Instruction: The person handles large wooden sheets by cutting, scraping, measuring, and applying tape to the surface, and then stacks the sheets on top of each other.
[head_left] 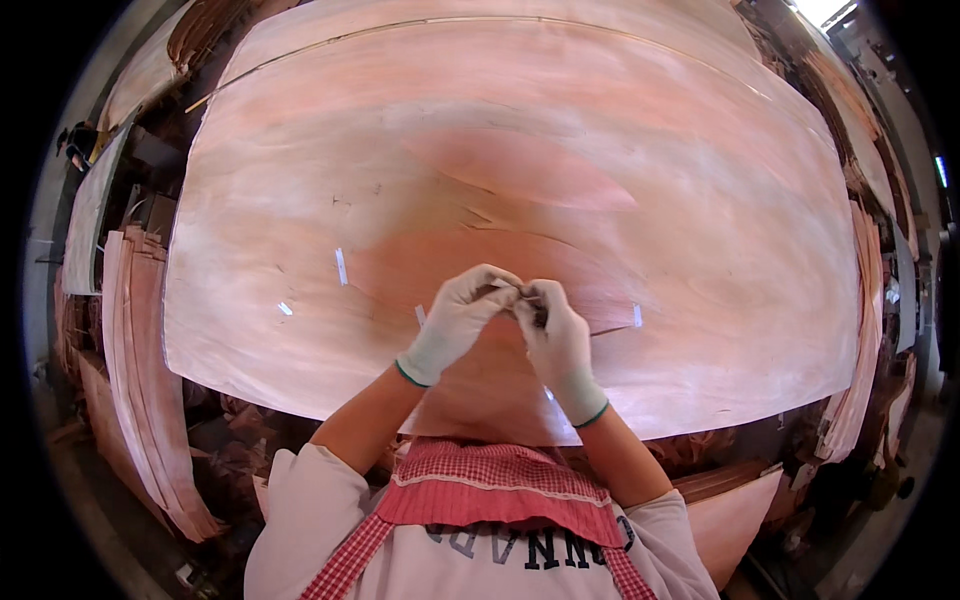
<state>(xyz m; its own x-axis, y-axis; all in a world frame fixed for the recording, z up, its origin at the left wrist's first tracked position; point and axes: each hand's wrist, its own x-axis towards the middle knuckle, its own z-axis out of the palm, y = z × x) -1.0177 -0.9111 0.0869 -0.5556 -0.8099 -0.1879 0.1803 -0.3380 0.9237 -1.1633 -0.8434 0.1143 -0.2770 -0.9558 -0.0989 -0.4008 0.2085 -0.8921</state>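
Head view: handwork above a broad wood sheet (720,260).
Left, a tape strip (341,266); mid-sheet, the gloved left hand (460,318) pinches narrowly, then the right hand (562,345) curls narrowly beside it; what they hold, I cannot tell. Light, steady pinching probably suits this.

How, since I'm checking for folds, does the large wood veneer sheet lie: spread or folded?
Spread: the veneer sheet lies broad and largely flat across the view.

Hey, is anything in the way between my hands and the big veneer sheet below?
Nothing visible blocks them. The left hand and right hand meet over the veneer sheet; anything between their fingertips is too small to identify. A white strip lies beside the left hand.
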